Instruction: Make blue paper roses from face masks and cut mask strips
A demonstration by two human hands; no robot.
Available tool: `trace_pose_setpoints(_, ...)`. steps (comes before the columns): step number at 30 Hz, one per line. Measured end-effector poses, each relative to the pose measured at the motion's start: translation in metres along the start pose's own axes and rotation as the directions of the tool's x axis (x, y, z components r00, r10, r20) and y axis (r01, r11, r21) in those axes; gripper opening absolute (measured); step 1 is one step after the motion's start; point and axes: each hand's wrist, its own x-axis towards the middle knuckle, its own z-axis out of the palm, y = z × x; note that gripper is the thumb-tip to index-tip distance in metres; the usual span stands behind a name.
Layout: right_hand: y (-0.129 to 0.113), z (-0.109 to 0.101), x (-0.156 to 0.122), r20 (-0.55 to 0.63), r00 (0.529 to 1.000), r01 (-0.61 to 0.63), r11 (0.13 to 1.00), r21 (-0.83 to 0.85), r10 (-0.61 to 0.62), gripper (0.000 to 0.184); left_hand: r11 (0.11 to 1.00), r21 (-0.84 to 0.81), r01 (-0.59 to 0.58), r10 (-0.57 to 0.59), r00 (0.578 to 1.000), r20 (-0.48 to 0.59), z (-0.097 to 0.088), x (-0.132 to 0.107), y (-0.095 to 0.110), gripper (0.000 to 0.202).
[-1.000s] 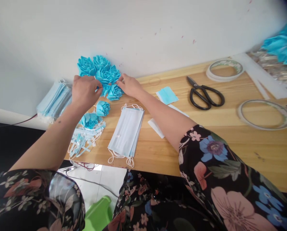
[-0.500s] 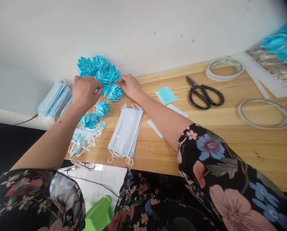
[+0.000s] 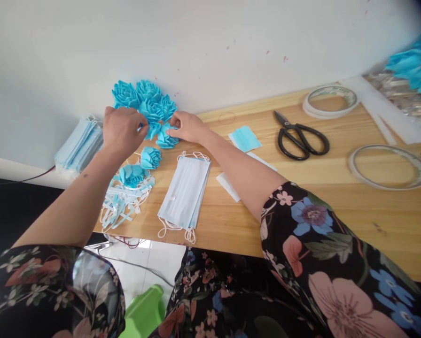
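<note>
A cluster of blue paper-like flowers [image 3: 147, 101] leans against the white wall at the back of the wooden table [image 3: 302, 197]. My left hand [image 3: 122, 131] is closed, pinching the lower part of the cluster. My right hand [image 3: 187, 126] is closed on a blue flower [image 3: 163, 138] at the cluster's lower right. Two more loose blue flowers [image 3: 140, 166] lie just below my hands. A stack of pale blue face masks [image 3: 185, 192] lies in front of them.
Another mask pile [image 3: 78, 148] sits at the table's left end, cut strips [image 3: 120, 204] at the near left edge. Black scissors [image 3: 300, 137], two tape rolls [image 3: 386, 166], a blue cut piece [image 3: 245, 139] and white strips lie to the right. A green stool [image 3: 143, 314] stands below.
My left hand has shifted slightly up and left on the cluster. My right hand has closed in on the lower right flower and pulled it a little leftward.
</note>
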Motion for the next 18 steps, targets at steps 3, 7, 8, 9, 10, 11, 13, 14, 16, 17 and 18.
trace_pose_setpoints(3,0.004,0.006,0.004,-0.012,0.999,0.036,0.999,0.02,-0.036,0.036,1.0,-0.011,0.004,-0.004,1.0,-0.008,-0.001,-0.001,0.0,0.037)
trace_pose_setpoints(7,0.009,0.012,0.009,-0.032,0.999,0.033,0.999,0.017,-0.032,0.033,1.0,-0.028,0.003,-0.003,1.0,-0.001,-0.003,-0.003,0.002,0.038)
trace_pose_setpoints(8,0.009,0.012,0.009,-0.026,0.999,0.039,0.999,0.009,-0.038,0.032,1.0,-0.026,0.004,-0.004,1.0,0.0,-0.003,-0.003,0.003,0.038)
trace_pose_setpoints(9,0.009,0.011,0.008,-0.019,0.999,0.046,0.999,-0.005,-0.046,0.032,1.0,-0.026,0.004,-0.004,1.0,0.0,-0.002,-0.003,0.003,0.037)
trace_pose_setpoints(10,0.008,0.01,0.007,-0.017,0.999,0.049,0.998,-0.025,-0.05,0.032,1.0,-0.027,0.003,-0.003,1.0,0.001,-0.002,-0.003,0.003,0.037)
trace_pose_setpoints(11,0.005,0.008,0.005,-0.029,0.999,0.039,0.998,-0.053,-0.041,0.033,1.0,-0.03,0.002,-0.002,1.0,0.001,-0.002,-0.003,0.004,0.038)
trace_pose_setpoints(13,-0.002,0.002,0.001,-0.107,0.994,-0.025,0.992,-0.121,0.012,0.035,1.0,-0.022,-0.002,0.002,1.0,0.005,-0.002,-0.002,0.004,0.039)
trace_pose_setpoints(14,-0.008,-0.002,-0.001,-0.166,0.985,-0.068,0.985,-0.157,0.041,0.037,1.0,-0.006,-0.003,0.003,1.0,0.006,-0.002,-0.001,0.005,0.04)
trace_pose_setpoints(16,-0.02,-0.008,-0.007,-0.238,0.97,-0.098,0.97,-0.222,0.043,0.038,1.0,0.028,-0.004,0.004,1.0,0.007,-0.003,-0.001,0.006,0.041)
trace_pose_setpoints(17,-0.026,-0.009,-0.009,-0.222,0.975,-0.072,0.965,-0.253,0.014,0.039,0.999,0.035,-0.006,0.005,1.0,0.007,-0.003,-0.001,0.006,0.042)
trace_pose_setpoints(18,-0.032,-0.01,-0.011,-0.17,0.985,-0.023,0.96,-0.279,-0.026,0.039,0.999,0.031,-0.007,0.006,1.0,0.007,-0.004,0.0,0.005,0.042)
